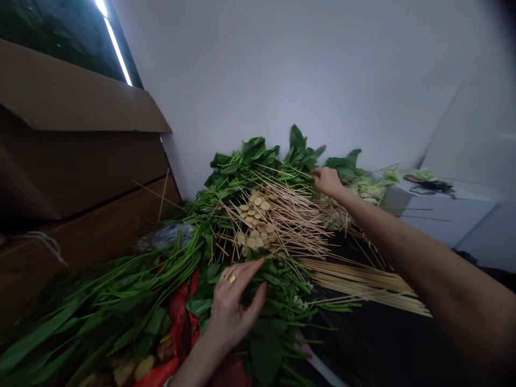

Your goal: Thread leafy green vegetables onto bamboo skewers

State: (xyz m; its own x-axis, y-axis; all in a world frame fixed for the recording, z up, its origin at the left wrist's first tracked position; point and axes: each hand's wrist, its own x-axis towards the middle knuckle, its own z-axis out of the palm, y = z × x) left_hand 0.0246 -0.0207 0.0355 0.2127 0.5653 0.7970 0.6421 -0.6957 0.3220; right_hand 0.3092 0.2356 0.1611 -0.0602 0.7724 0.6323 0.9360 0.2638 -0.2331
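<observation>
My left hand (237, 301), with a gold ring, hovers over a bunch of leafy greens (268, 344). Its thumb and fingers are apart and hold nothing. Farther off, my right hand (328, 181) reaches toward the back of the heap with its fingers pinched together, seemingly on the end of a thin bamboo skewer (278, 171). Between the hands lies a pile of skewers threaded with pale round slices (256, 236), their bare ends (302, 215) pointing right. Behind them, skewered green leaves (245, 161) rest near the wall. Loose bamboo skewers (363, 282) lie at the right.
Long-stemmed greens (108, 301) spread across the left, beside a red plastic bag (179, 317). A clear plastic bag (171, 236) lies behind. A cardboard box (80, 161) stands at left, a white wall (282, 70) behind. Pale cabbage-like leaves (365, 185) and a white box (443, 215) are at right.
</observation>
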